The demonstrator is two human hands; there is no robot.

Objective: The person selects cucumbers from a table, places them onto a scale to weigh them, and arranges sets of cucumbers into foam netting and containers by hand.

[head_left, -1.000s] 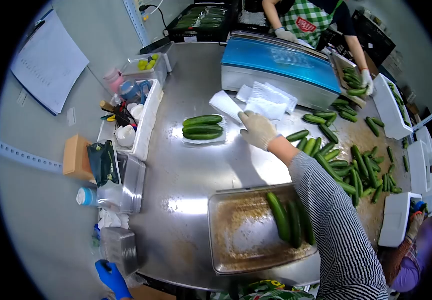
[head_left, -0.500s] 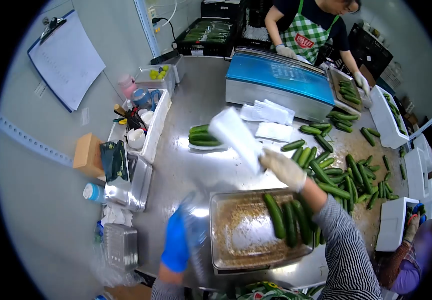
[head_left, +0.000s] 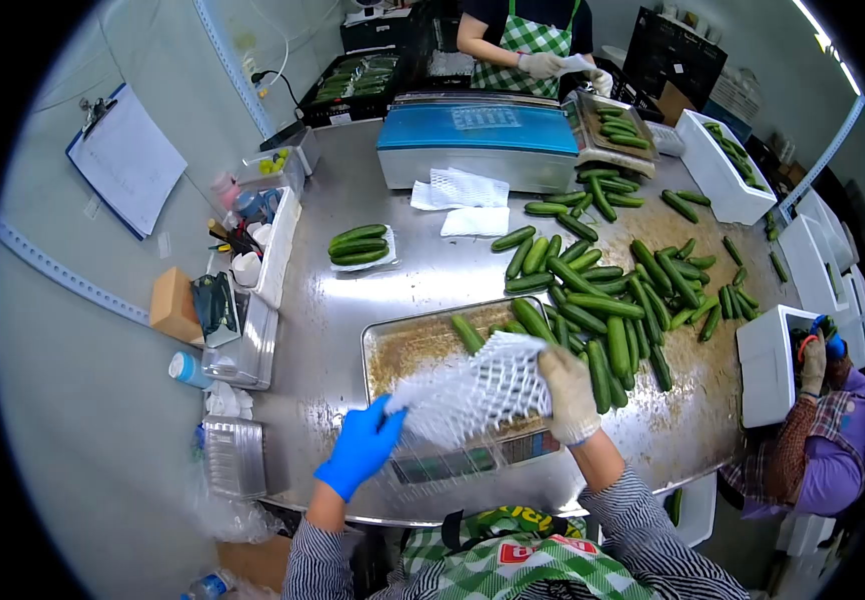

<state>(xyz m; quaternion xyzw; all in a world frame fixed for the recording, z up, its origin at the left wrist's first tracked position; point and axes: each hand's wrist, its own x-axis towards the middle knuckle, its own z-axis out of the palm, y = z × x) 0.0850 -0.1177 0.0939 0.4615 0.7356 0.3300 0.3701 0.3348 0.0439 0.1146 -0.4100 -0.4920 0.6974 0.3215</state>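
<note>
The tray (head_left: 388, 350) lies left of the cucumber pile (head_left: 618, 345), before the machine (head_left: 453, 172)

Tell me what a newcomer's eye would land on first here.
Probably the large heap of green cucumbers spread over the right side of the metal table. Next, the white mesh sheet in front of the wearer, gripped by the right hand, with the bright blue-gloved left hand at its other end. The blue-topped machine stands out at the table's far side.
</note>
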